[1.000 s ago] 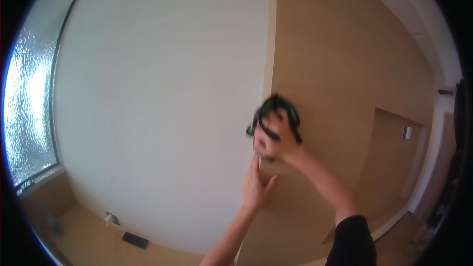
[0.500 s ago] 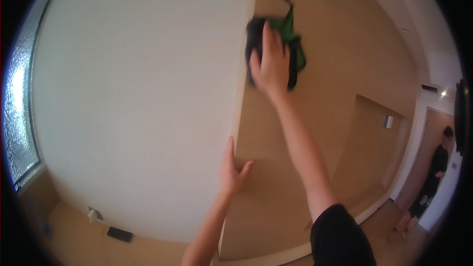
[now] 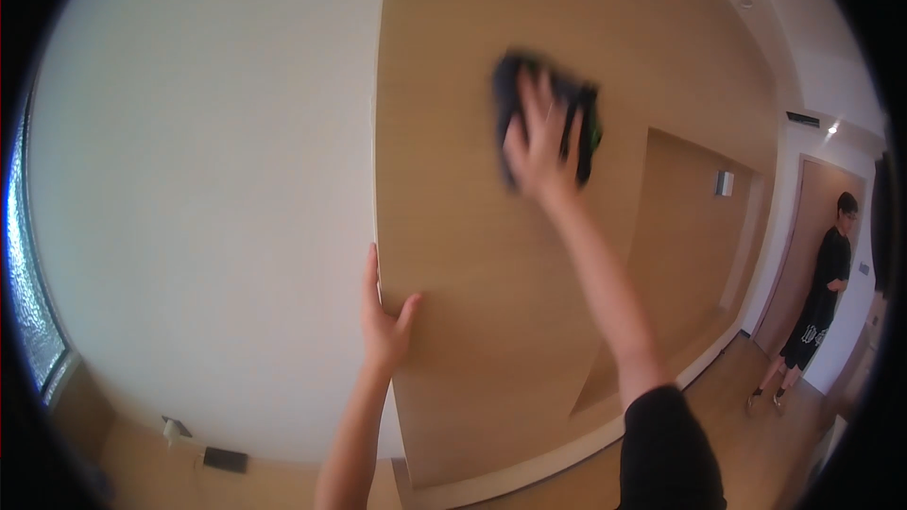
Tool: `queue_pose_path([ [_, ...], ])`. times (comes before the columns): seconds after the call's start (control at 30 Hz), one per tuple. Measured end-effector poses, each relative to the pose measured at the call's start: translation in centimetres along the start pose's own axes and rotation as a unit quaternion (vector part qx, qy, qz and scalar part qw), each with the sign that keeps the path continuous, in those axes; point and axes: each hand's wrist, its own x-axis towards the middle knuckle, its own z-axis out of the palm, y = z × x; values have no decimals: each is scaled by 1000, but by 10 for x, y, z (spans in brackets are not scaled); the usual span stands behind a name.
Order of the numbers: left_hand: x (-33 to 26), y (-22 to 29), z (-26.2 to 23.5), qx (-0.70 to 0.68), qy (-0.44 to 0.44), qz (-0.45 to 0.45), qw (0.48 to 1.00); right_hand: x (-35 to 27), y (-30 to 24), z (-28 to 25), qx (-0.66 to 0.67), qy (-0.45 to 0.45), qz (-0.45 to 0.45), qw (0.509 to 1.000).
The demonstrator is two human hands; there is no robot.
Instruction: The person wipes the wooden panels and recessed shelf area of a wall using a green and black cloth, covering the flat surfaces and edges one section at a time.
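The right hand (image 3: 537,146) is raised high and pressed flat against the tan wooden wall panel (image 3: 491,255), fingers spread wide over a dark cloth (image 3: 553,113) with a flash of green at its right edge. The cloth sits sandwiched between the palm and the wood, well up on the panel and to the right of its left edge; it looks pinned there by pressure, with no fist closed round it, which suits a flat surface where the whole palm can bear on the rag. The hand and cloth are blurred, so exactly how the cloth is folded cannot be told. Lower down, the left hand (image 3: 383,316) rests open on the panel's left edge, just where the wood meets the white wall (image 3: 208,189): the fingers lie up along the seam and the thumb splays out onto the wood. It grips nothing, and reads as a steadying prop for a body stretching upward. The right arm runs up from a black short sleeve (image 3: 666,444) at the lower edge. Further right the panelling steps into a recessed wooden door (image 3: 690,227) with a small pale fitting on it. A frosted window (image 3: 24,302) curves along the far left, and a small dark object (image 3: 225,459) lies on the floor below the white wall. Another person in dark clothes (image 3: 822,293) stands well apart by a doorway at the right.
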Motion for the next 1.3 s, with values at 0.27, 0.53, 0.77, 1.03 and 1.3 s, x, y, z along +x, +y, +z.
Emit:
queue_pose_path([
  [0.27, 0, 3, -3, 200, 52, 131, 970, 135, 128, 11, -72, 113, 48, 990],
  [0.53, -26, 37, 83, 499, -77, 184, 843, -86, 35, -27, -6, -84, -127, 988],
  [0.77, -83, 15, 215, 388, -74, 166, 904, -24, 74, -25, 111, 4, -204, 973],
  [1.03, -89, 28, 283, 453, 25, 140, 880, 146, 279, -38, -79, 118, 58, 988],
  [1.3, -82, 26, 315, 494, 43, 137, 857, 106, 339, -43, -104, 186, 70, 975],
])
